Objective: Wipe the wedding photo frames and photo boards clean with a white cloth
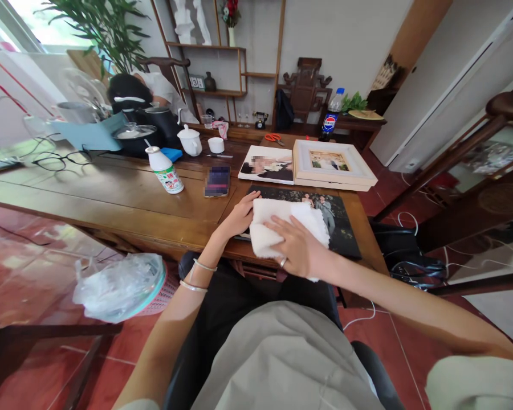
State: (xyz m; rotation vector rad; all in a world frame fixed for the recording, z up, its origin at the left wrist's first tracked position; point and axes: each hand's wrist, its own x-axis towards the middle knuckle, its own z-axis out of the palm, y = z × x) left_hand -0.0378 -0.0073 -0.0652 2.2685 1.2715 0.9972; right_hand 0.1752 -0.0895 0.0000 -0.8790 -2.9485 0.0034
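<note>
A dark photo panel (pixel 346 228) showing a couple lies flat on the wooden table in front of me. Over its left half is a folded white fluffy cloth (pixel 263 228). My right hand (pixel 301 245), with a ring on one finger, presses down on this cloth, its fingers spread across the top. At the panel's left edge rests my left hand (pixel 239 215), fingers stretched out and touching the edge beside the cloth. The cloth hides part of the panel and its near left corner.
Behind the panel lie a photo print (pixel 267 165) and a white-framed picture (pixel 337 165). Left are a phone (pixel 217 181), a white drink bottle (pixel 165 171) and glasses (pixel 62 161). A cola bottle (pixel 330 117) stands behind. A bagged bin (pixel 154 296) sits below. Someone sits across (pixel 160 88).
</note>
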